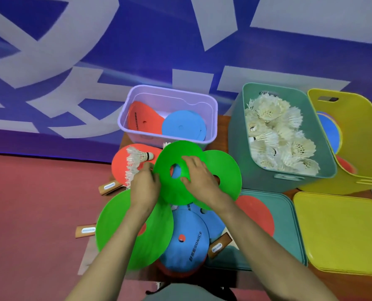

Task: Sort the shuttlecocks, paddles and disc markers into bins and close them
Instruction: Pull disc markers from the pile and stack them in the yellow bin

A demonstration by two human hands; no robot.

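Your two hands meet on a green round plastic disc marker [177,153] with a hole in its middle, lying on top of a heap of flat blue and orange paddles [189,242] at the centre of the desk [223,127]. Your right hand [199,177] holds it: the fingers curve over the far side of the hole and the thumb presses the near side, clamped on the marker. Your left hand [145,185] sits at the marker's left rim with fingers curled, just beside a white feather shuttlecock [137,156]; whether they grip the rim cannot be told. The marker is round, so no long axis matters. The open yellow plastic bin [358,127], which seems to hold other markers, lies well to your right, beyond the teal plastic bin [237,144] of shuttlecocks. Your right hand is the nearer one, so the carry likely goes rightward over the teal bin.
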